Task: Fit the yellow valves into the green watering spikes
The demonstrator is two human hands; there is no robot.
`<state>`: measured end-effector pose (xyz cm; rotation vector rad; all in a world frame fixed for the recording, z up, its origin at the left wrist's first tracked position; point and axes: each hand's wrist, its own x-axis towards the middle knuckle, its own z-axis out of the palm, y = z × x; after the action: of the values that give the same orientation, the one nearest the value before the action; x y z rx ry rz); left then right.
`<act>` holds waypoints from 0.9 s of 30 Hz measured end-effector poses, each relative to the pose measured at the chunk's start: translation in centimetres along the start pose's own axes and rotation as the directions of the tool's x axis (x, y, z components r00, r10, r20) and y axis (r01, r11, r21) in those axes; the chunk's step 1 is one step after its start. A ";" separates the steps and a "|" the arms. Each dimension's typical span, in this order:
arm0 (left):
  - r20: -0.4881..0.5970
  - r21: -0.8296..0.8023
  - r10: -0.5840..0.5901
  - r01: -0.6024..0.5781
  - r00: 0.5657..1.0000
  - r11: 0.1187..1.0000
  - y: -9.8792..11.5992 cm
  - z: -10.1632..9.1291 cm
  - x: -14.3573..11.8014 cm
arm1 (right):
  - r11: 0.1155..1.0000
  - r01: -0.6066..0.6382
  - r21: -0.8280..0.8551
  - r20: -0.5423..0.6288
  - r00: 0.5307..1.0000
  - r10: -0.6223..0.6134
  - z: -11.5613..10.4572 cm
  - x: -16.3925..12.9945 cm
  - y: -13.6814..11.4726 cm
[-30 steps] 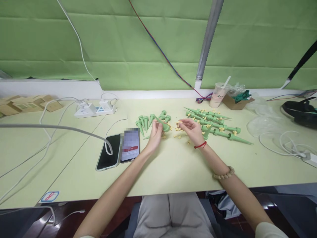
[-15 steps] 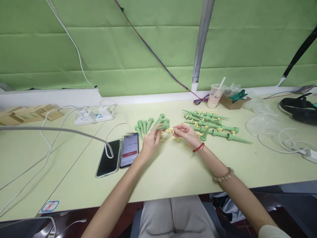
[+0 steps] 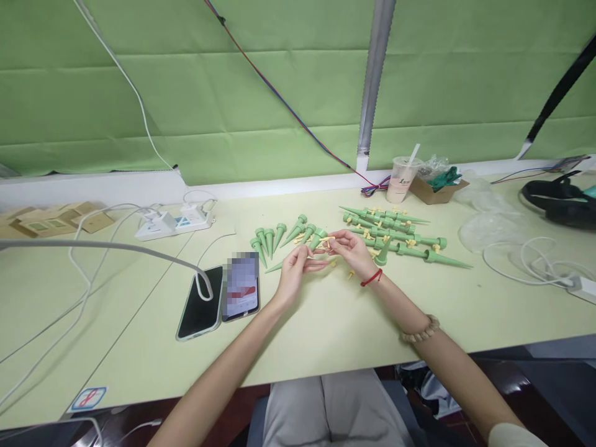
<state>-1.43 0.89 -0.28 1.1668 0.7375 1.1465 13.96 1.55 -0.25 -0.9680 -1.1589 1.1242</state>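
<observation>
Our left hand [image 3: 293, 268] is pinched around a green spike [image 3: 291, 259], our right hand [image 3: 350, 249] pinching a yellow bit [image 3: 328, 239] right at its top, spike pile [image 3: 391, 233] nearby.

Green spikes [image 3: 395, 239] with yellow clips, pale green table [image 3: 326, 316]

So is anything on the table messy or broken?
Nothing looks broken or spilled. The left hand and right hand hold a green spike together, small yellow bits lie loose near them, and white cables sprawl on the table.
</observation>
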 end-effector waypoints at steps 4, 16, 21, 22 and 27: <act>-0.026 -0.035 -0.020 0.019 0.999 0.999 -0.1 0.1 0.2 | 0.996 0.075 -0.042 -0.030 0.997 -0.077 0.1 -0.1 0.1; -0.036 -0.128 -0.129 0.124 0.991 0.984 -0.1 0.7 -0.2 | 0.957 0.183 -0.226 -0.052 0.979 -0.199 0.3 -0.5 0.0; 0.004 -0.080 -0.090 0.090 0.996 0.993 -0.6 0.3 -0.1 | 0.946 0.189 -0.264 -0.070 0.974 -0.214 0.5 -0.7 -0.1; 0.029 -0.054 -0.092 0.093 0.995 0.994 -0.6 0.2 -0.1 | 0.938 0.203 -0.281 -0.074 0.970 -0.232 0.6 -0.8 -0.2; 0.082 0.044 -0.168 0.165 0.982 0.985 -0.3 0.4 -0.5 | 0.913 0.259 -0.314 -0.019 0.960 -0.279 0.7 -1.1 -0.3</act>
<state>-1.10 0.30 -0.50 1.1547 0.7783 0.9419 13.25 0.37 -0.05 -1.0348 -1.3964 0.6970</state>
